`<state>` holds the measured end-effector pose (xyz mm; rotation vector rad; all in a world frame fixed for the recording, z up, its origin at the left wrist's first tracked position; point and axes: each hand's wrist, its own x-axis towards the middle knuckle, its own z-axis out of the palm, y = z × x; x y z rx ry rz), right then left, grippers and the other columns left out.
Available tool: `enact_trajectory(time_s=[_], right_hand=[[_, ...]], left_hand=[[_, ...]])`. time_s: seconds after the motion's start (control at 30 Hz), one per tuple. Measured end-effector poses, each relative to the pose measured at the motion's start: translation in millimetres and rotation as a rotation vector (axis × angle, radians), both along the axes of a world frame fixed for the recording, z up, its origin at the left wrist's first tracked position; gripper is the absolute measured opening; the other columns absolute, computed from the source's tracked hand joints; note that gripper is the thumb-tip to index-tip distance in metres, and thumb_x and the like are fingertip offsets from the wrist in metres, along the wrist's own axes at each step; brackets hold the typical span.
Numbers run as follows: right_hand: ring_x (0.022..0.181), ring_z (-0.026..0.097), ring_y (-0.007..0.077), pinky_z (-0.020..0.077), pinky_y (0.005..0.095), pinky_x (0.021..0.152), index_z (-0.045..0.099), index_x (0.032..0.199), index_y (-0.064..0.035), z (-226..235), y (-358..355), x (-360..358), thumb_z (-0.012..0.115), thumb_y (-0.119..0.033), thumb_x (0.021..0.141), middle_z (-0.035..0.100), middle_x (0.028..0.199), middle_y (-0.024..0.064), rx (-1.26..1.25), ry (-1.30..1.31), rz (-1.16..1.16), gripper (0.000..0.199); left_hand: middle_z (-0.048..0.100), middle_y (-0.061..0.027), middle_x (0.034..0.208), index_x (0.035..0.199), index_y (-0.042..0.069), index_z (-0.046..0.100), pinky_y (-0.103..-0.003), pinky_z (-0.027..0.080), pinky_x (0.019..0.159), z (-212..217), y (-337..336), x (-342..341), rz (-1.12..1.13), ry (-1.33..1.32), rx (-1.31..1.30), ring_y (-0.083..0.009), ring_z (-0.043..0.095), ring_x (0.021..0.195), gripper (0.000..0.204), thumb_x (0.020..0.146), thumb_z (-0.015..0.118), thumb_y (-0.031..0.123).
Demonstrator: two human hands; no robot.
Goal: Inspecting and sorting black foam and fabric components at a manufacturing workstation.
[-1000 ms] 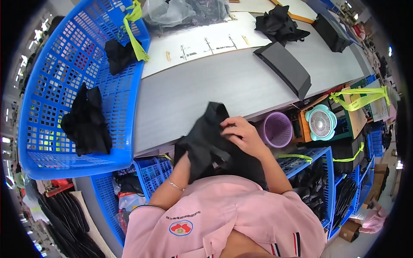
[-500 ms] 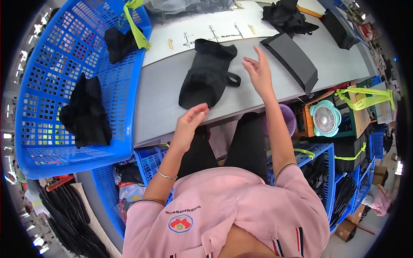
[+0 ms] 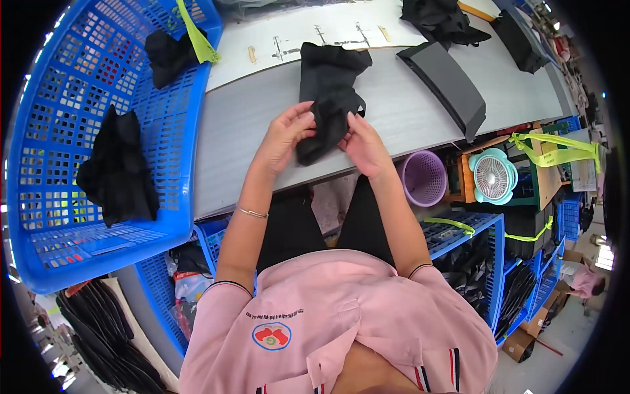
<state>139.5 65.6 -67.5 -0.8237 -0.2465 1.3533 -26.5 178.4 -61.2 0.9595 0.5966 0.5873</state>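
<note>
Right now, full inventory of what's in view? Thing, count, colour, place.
cloth piece: 1, black, on the grey table, near end held in both hands
table: 1, grey, in front of the person
basket: 1 large, blue, on the left end of the table
cloth bundles: 2, black, inside the basket
flat panel: 1, dark grey, on the table at right
white sheet: 1, far side of the table
bin: 1, purple, below the table edge
fan: 1, pale green, beside the bin
crates: several, blue, under the table
left hand: fingers gripping the cloth piece
right hand: fingers gripping the cloth piece
</note>
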Motion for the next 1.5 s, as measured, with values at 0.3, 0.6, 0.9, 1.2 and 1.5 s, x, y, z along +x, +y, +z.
enact_trajectory(time_s=[0.3,0.6,0.9,1.2,1.5], right_hand=[[0.090,0.066,0.0113,0.0516,0.0241,0.081,0.061,0.118,-0.0082,10.9,4.3,13.5,0.062,-0.008,0.087,0.069,0.101,-0.0001,0.024,-0.086,-0.006,0.031],[0.084,0.065,0.0071,0.0511,0.0207,0.071,0.061,0.116,-0.0068,4.6,14.4,18.4,0.066,-0.015,0.088,0.068,0.099,0.0003,-0.017,-0.330,0.105,0.030],[0.109,0.064,0.0140,0.0481,0.0302,0.097,0.062,0.125,-0.0045,-1.2,5.1,35.3,0.065,-0.025,0.095,0.069,0.118,0.0038,0.003,0.162,0.094,0.036],[0.059,0.061,0.0139,0.0481,0.0288,0.059,0.064,0.108,-0.0083,7.7,12.0,17.2,0.070,-0.008,0.086,0.065,0.069,0.0039,-0.234,-1.694,-0.349,0.022],[0.053,0.059,0.0295,0.0491,0.0340,0.055,0.050,0.133,-0.0062,17.3,-10.7,-6.6,0.074,-0.023,0.085,0.060,0.070,0.0191,-0.137,-1.064,-0.135,0.056]], left_hand=[[0.064,0.0002,0.098,0.111,0.007,0.059,-0.023,0.050,0.080,-3.4,-3.5,13.8,-0.104,-0.197,-0.255,-0.0100,0.062,0.088,0.025,0.090,0.072,0.012],[0.066,0.0007,0.105,0.115,0.010,0.062,-0.027,0.050,0.079,-7.7,-12.4,14.9,-0.102,-0.252,-0.206,-0.0085,0.061,0.091,0.028,0.089,0.073,0.012],[0.066,-0.0017,0.117,0.129,0.008,0.057,-0.026,0.051,0.083,-6.9,-16.4,12.3,-0.005,-0.341,-0.394,-0.0115,0.063,0.101,0.042,0.090,0.070,0.009],[0.062,-0.0023,0.105,0.117,0.003,0.056,-0.018,0.042,0.060,-28.3,3.1,9.5,0.576,0.138,0.324,-0.0041,0.055,0.067,0.042,0.079,0.070,-0.008],[0.060,-0.0050,0.114,0.127,0.003,0.054,-0.022,0.042,0.059,-15.9,-34.7,22.7,0.618,0.250,0.694,-0.0029,0.046,0.060,0.053,0.076,0.064,-0.011]])
